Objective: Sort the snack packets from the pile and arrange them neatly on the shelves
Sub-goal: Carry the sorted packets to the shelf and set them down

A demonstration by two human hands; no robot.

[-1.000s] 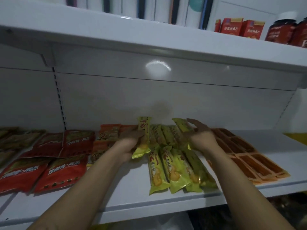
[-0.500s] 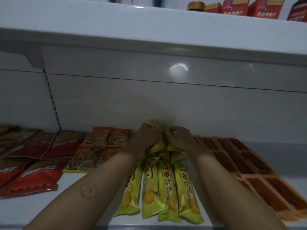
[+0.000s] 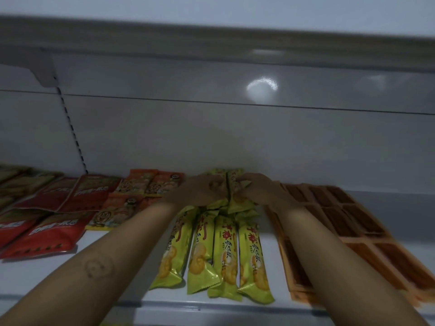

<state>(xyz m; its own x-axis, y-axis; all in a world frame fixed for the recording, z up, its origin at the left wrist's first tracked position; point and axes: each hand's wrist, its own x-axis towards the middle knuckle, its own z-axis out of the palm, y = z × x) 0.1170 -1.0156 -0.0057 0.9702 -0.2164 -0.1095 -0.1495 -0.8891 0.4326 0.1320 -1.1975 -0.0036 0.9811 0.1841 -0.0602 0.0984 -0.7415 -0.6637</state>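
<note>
Back panel (image 3: 211,137): white, spans the full width under the upper shelf (image 3: 211,36). Image blurred and dim.

Lower shelf (image 3: 28,274): white, carries all stock in groups.

Right side: orange packets with dark strips (image 3: 353,227), laid flat in rows, just beside your right forearm.

Left side: red packets (image 3: 54,234), flat and overlapping. Small orange packets (image 3: 146,184) lie between these and the centre group.

Centre: four yellow-green biscuit packets (image 3: 223,252) side by side, lengthwise, ends near the front edge. Behind them are the rear yellow-green packets (image 3: 231,184), against the back panel.

Your left hand (image 3: 202,189) and right hand (image 3: 261,189) sit close together, fingers curled, each gripping the rear yellow-green packets. Individual fingers are too blurred to tell apart.
</note>
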